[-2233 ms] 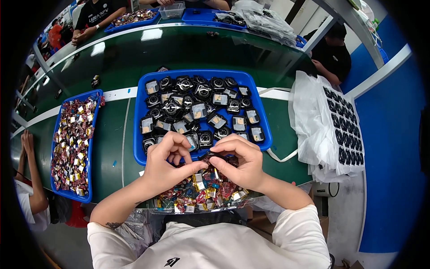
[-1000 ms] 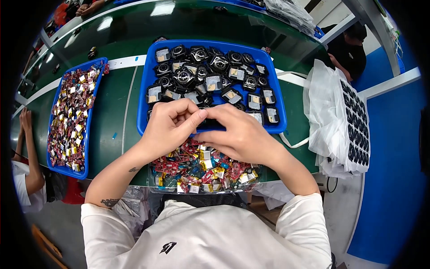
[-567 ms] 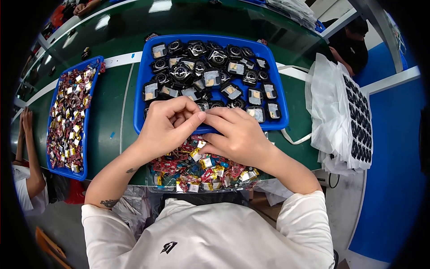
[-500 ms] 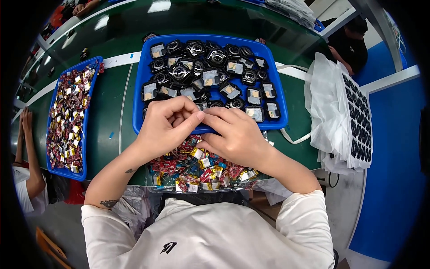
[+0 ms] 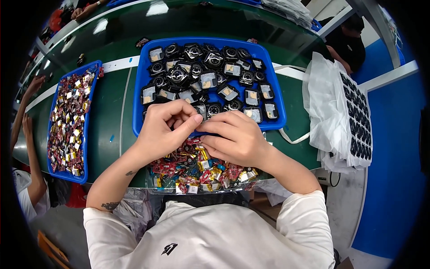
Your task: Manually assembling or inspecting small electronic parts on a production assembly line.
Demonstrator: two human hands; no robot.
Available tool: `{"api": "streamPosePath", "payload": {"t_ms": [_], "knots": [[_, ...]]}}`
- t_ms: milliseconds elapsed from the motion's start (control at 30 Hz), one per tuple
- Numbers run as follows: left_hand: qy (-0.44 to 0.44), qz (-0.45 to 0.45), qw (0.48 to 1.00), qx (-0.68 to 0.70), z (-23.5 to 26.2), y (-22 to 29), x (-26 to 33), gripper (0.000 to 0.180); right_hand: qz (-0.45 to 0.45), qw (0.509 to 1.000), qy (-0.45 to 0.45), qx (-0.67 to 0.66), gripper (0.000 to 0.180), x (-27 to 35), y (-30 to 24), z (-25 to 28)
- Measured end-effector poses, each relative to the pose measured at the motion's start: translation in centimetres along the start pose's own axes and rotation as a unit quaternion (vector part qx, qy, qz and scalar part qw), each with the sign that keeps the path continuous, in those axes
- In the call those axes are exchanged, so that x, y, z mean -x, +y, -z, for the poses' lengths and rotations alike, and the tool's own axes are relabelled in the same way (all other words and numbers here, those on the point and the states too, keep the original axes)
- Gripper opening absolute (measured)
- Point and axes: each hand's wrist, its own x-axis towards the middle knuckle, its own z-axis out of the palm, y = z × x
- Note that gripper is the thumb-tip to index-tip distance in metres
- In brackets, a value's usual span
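My left hand (image 5: 165, 123) is closed, its thumb and bent forefinger meeting in a pinch over the near edge of a blue tray (image 5: 139, 107). My right hand (image 5: 237, 136) is closed too, its fingertips pressed together beside the left thumb tip. Whatever lies between the fingertips is hidden. Just beyond them shows a watch case (image 5: 201, 109) with a grey inside; whether it is held I cannot tell. The tray holds many black watch cases, some with round sensor backs up, some open. Below my hands lies a pile of red circuit boards with small batteries (image 5: 204, 168) in a clear tray.
A long blue tray (image 5: 85, 157) of circuit boards and batteries stands left on the green table (image 5: 107, 121). Right are stacked white sheets (image 5: 316, 107) with black parts. Another person's arms (image 5: 29, 134) reach in at far left; a person in black (image 5: 349, 42) sits far right.
My right hand's fingers have shifted slightly at the left fingertips. At far left, the other person's arm has reached farther forward. The whole view has moved a little.
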Motion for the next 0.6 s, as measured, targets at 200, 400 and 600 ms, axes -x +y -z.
{"api": "streamPosePath", "payload": {"t_ms": [200,400,600], "knots": [[-0.033,-0.116,0.992,-0.024,0.4,0.7,-0.2,0.010,-0.139,0.958,0.088,-0.235,0.015,-0.1,0.7,0.8],[-0.078,-0.135,0.988,-0.010,0.7,0.7,-0.4,0.011,-0.169,0.952,0.048,-0.251,0.023,0.2,0.9,1.3],[-0.101,-0.194,0.975,-0.047,0.5,0.5,-0.6,0.011,-0.201,0.906,0.052,-0.369,0.042,-0.7,0.0,1.9]]}}
